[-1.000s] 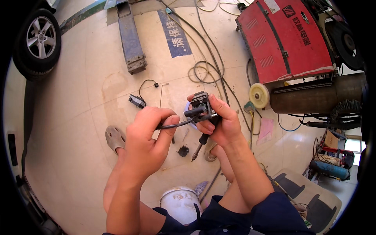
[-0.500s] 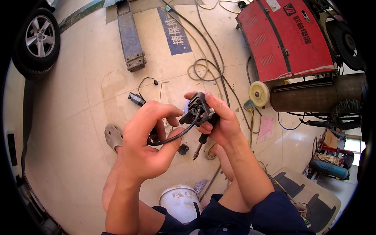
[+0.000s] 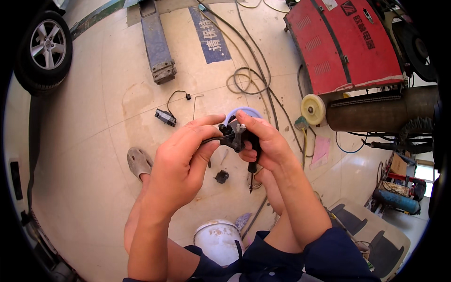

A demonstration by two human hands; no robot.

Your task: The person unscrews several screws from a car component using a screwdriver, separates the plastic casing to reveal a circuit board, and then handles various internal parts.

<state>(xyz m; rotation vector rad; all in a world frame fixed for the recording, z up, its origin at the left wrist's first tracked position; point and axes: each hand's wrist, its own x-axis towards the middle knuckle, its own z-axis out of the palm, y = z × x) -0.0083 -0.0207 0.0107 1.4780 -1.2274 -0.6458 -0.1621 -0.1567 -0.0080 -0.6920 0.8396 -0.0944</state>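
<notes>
Between my hands is a black plastic housing (image 3: 233, 138) with two light metal studs on top and a black cable (image 3: 213, 139) at its left side. My right hand (image 3: 272, 145) grips the housing and also holds a screwdriver (image 3: 253, 167), its dark handle under the fingers and its tip pointing down. My left hand (image 3: 181, 162) is closed, thumb and fingertips pinching the cable close to the housing. The rest of the cable is hidden behind that hand.
On the floor lie a black module with a lead (image 3: 165, 118), a small black block (image 3: 221, 176) and a thin bent rod (image 3: 195, 106). A lilac round rim (image 3: 245, 111) shows behind my hands. A white bucket (image 3: 218, 244) stands between my legs; a red machine (image 3: 343, 47) is at right.
The housing has turned, so its metal studs now face up. My left fingers have closed in on the cable beside it. The screwdriver tip has swung slightly right.
</notes>
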